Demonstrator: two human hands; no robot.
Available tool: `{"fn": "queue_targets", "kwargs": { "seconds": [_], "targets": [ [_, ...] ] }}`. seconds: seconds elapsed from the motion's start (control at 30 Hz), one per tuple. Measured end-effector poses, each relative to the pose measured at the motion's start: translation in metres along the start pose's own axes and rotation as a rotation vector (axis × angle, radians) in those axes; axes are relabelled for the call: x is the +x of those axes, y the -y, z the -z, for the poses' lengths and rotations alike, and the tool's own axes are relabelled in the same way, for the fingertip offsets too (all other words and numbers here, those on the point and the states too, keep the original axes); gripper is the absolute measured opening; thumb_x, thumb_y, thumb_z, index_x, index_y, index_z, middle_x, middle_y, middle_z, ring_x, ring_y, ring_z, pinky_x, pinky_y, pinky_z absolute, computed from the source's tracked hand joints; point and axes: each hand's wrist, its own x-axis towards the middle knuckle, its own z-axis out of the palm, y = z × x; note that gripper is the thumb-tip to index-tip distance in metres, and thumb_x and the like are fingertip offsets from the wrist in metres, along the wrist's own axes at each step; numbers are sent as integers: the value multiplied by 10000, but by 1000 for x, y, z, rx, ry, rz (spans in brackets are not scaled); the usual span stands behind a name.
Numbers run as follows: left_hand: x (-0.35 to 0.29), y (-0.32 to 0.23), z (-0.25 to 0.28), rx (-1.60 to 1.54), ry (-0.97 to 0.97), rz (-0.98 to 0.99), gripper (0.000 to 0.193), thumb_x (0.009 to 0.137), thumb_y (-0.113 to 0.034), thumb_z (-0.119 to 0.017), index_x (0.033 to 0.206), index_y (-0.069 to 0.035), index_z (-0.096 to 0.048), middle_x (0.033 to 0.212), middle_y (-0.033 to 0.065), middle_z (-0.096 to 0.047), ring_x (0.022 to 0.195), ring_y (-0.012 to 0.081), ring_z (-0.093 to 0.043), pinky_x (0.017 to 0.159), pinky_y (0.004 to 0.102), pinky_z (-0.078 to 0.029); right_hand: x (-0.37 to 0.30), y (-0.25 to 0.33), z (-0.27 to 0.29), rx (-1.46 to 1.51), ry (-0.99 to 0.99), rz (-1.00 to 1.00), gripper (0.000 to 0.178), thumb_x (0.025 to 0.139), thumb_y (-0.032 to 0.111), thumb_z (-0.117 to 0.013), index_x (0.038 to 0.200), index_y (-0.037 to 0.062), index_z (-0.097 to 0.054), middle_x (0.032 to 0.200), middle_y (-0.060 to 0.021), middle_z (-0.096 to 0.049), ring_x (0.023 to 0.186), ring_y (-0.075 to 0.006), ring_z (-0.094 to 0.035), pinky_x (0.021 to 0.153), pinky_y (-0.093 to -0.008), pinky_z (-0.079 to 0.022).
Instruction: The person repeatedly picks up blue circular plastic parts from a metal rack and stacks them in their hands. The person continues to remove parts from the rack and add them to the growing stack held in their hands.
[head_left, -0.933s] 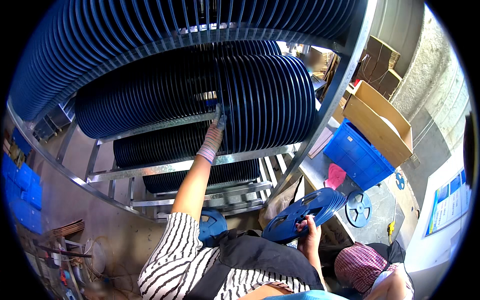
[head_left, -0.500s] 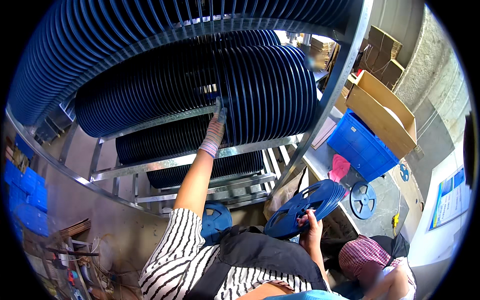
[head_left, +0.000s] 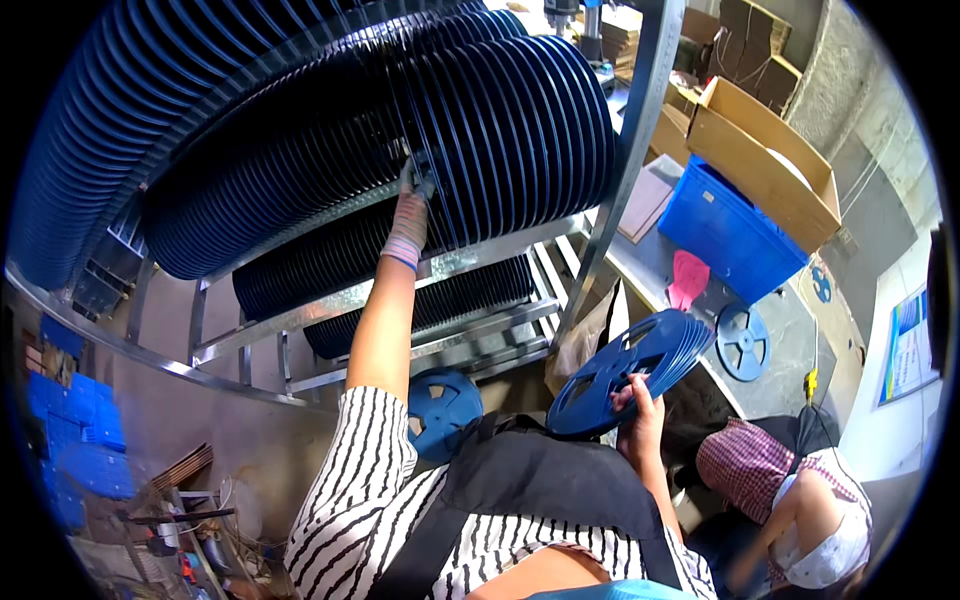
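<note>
My left hand [head_left: 406, 222], in a pale striped glove, reaches up into a gap in a long row of dark blue reels [head_left: 510, 140] on a metal rack. Its fingertips are against the reel edges, partly lost in shadow, so their grip is unclear. In front of my chest on the right, my bare right hand [head_left: 641, 425] is closed around the hub of several stacked blue plastic reels [head_left: 590, 400], tilted on edge. Another blue reel [head_left: 446, 408] is lower down, just left of my apron.
The rack's metal post [head_left: 640, 130] rises right of the row. A bench [head_left: 745, 390] carries a blue crate [head_left: 725, 225], a cardboard box [head_left: 755, 150], a pink item [head_left: 688, 278] and a loose reel [head_left: 743, 342]. At lower right another person [head_left: 745, 460] bends down.
The view has shifted, so the rack sits higher and further left. My left hand remains at the gap in the row. My right hand still holds the stacked reels.
</note>
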Motion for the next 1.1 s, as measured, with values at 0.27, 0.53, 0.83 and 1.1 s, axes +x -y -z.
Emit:
{"fn": "queue_targets", "kwargs": {
  "seconds": [0.27,0.53,0.83,1.1],
  "targets": [
    [-3,-27,-20,21,-139,91,546,873,-437,-577,1373,-276,-427,1225,90,-588,1036,289,-579,833,489,-471,-4,5,-7,-8,-23,-3,251,886,220,-638,1039,59,-521,672,-14,-509,616,-126,-497,767,-318,-429],
    [-57,-101,-97,-405,-125,415,721,886,-648,-419,1372,-117,-453,1419,92,-454,1292,295,-420,1076,409,-352,-8,4,1,-2,-49,5,257,887,235,-637,1034,57,-524,675,-20,-513,620,-133,-496,784,-326,-426],
    [-66,-65,-81,-409,-216,301,632,897,-597,-475,1297,-111,-531,1326,60,-540,1192,246,-507,1021,349,-402,-18,7,10,20,-80,33,229,883,225,-638,1006,63,-534,677,-23,-522,611,-140,-501,790,-333,-435],
    [-66,-96,-93,-253,-268,384,407,988,-349,-418,1276,-88,-539,1274,83,-579,1156,255,-529,1003,350,-406,-15,4,20,11,-116,44,231,881,224,-642,1002,61,-532,675,-22,-518,612,-142,-501,794,-341,-438]
  ]
}}
